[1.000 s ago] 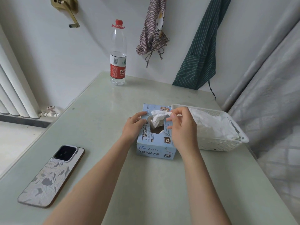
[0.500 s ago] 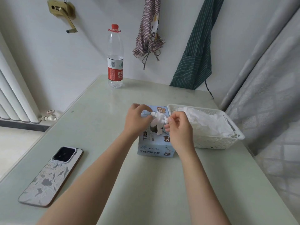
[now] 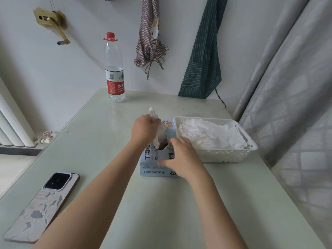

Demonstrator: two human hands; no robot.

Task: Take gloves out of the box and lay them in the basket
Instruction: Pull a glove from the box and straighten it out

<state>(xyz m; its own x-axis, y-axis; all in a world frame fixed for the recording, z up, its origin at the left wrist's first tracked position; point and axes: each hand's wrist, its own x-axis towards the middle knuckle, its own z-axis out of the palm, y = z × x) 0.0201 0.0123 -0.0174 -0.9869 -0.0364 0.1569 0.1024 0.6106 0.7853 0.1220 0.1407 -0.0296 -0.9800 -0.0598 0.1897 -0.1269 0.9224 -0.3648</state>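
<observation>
A light blue glove box lies on the pale green table, its oval opening facing up. My left hand grips a white glove that stretches from my fist down into the opening, one tip sticking out above my fist. My right hand rests on top of the box at its right side, fingers spread flat. Directly right of the box stands a white plastic basket holding a heap of white gloves.
A water bottle stands at the table's far edge. A phone lies face down at the near left. Two aprons hang on the wall behind, a curtain hangs at the right, and a radiator is at the left.
My left hand has taken over the glove and lifted it up and left, drawing it out of the box. My right hand let go and dropped flat onto the box.
</observation>
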